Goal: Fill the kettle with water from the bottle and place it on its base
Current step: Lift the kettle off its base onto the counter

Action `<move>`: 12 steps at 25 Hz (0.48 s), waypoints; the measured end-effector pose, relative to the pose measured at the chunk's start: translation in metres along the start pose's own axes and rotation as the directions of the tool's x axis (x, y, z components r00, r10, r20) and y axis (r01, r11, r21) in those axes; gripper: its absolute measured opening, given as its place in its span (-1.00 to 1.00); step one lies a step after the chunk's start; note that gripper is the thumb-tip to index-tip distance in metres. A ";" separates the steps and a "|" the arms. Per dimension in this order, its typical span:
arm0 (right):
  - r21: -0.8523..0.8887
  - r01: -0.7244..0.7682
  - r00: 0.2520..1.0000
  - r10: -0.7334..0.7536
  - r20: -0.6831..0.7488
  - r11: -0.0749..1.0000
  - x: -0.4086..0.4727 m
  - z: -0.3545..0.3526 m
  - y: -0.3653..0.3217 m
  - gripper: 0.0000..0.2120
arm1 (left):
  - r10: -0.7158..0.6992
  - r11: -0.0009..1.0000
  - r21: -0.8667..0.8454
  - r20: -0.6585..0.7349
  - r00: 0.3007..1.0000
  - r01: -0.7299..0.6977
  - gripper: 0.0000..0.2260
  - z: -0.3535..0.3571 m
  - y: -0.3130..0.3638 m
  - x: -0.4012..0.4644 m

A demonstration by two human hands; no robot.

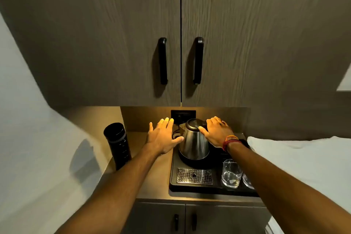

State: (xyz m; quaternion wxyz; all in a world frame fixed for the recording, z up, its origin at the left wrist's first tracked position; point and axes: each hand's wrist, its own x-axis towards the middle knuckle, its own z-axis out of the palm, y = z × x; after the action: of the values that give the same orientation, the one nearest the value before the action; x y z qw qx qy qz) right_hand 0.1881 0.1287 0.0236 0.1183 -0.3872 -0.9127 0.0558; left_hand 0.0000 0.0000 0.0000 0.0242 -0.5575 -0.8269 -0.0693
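Note:
A steel kettle (192, 142) with a black lid stands upright on its round black base (191, 162), which sits on a black tray (173, 176). My right hand (216, 132) is wrapped over the kettle's handle on the right, thumb against the lid edge. My left hand (164, 137) hovers just left of the kettle, fingers spread, thumb close to the steel body. A tall black bottle (117, 144) stands on the counter at the far left, capped.
Two clear glasses (231, 174) stand on the tray's right side, beside a perforated metal drip grate (194, 176). A wall socket (182, 115) is behind the kettle. Overhead cabinet doors (180, 43) hang low above the counter. White bedding (294, 157) lies to the right.

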 end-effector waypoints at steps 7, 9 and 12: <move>0.023 -0.158 0.978 0.154 0.142 0.987 0.076 0.036 0.002 -0.40 | -0.047 0.999 0.020 0.058 0.997 0.046 -0.19 0.027 -0.004 0.051; 0.044 -0.186 0.974 0.178 0.140 0.982 0.086 0.042 0.000 -0.48 | -0.063 0.998 0.016 0.065 0.996 0.062 -0.18 0.031 -0.009 0.061; 0.148 -0.220 0.967 0.196 0.161 0.964 0.092 0.042 -0.006 -0.67 | -0.058 0.998 -0.004 0.070 0.996 0.058 -0.19 0.033 -0.014 0.072</move>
State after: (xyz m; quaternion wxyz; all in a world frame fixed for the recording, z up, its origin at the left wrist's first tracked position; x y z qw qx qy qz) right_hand 0.1112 0.1899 -0.0004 0.0766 -0.4649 -0.8653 0.1711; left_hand -0.0388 0.0657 -0.0254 -0.0083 -0.5353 -0.8429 -0.0530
